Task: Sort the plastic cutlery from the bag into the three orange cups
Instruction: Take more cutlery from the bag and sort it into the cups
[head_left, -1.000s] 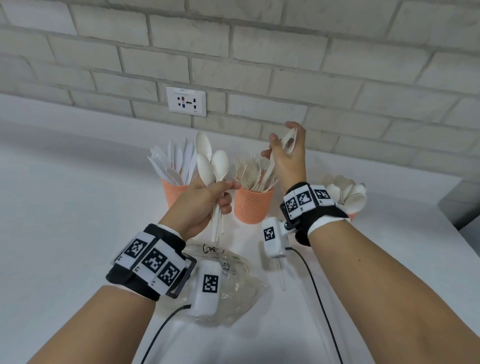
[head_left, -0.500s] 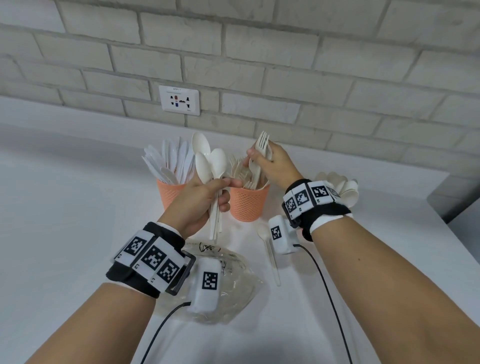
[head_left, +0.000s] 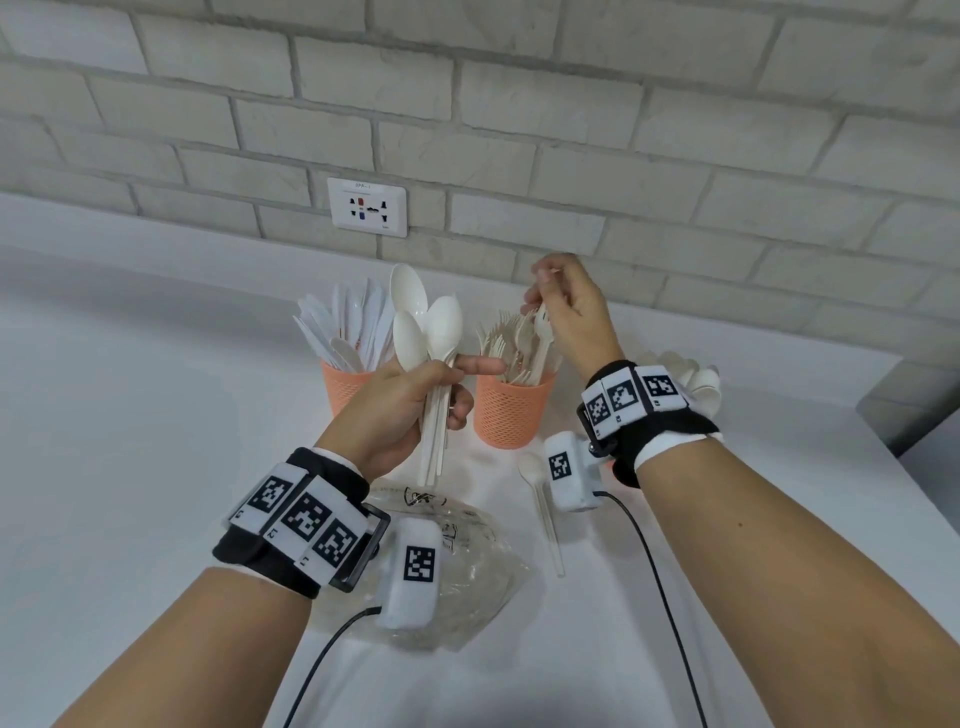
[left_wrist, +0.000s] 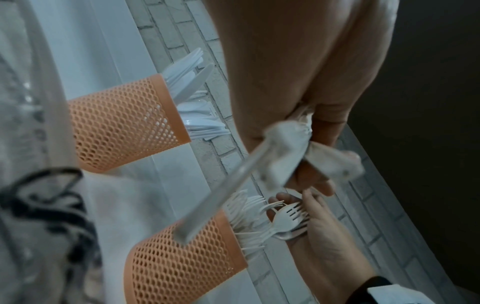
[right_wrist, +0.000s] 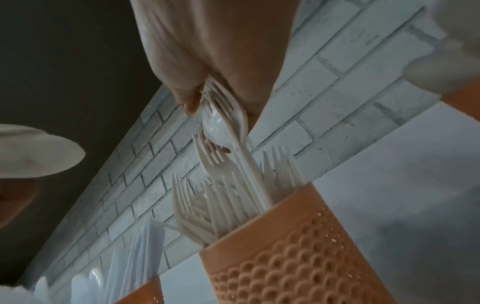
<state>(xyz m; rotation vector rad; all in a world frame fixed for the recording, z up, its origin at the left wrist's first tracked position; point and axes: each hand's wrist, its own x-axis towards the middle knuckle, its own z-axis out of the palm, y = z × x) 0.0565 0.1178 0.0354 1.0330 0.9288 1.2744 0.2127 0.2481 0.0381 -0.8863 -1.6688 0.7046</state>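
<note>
My left hand grips a bunch of white plastic spoons by their handles, bowls up, in front of two of the orange mesh cups. The left cup holds white knives. The middle cup holds forks. Over it my right hand pinches the heads of a few forks, and their handles reach down into the cup. The third cup is hidden behind my right wrist; only its spoons show. The crumpled clear bag lies under my left wrist.
One loose white spoon lies on the white counter between the bag and my right wrist. A brick wall with a socket stands close behind the cups. Camera cables trail from both wrists.
My right hand came down from a raised position and lowered its forks, handles first, into the middle cup. My left hand has stayed put with the spoons.
</note>
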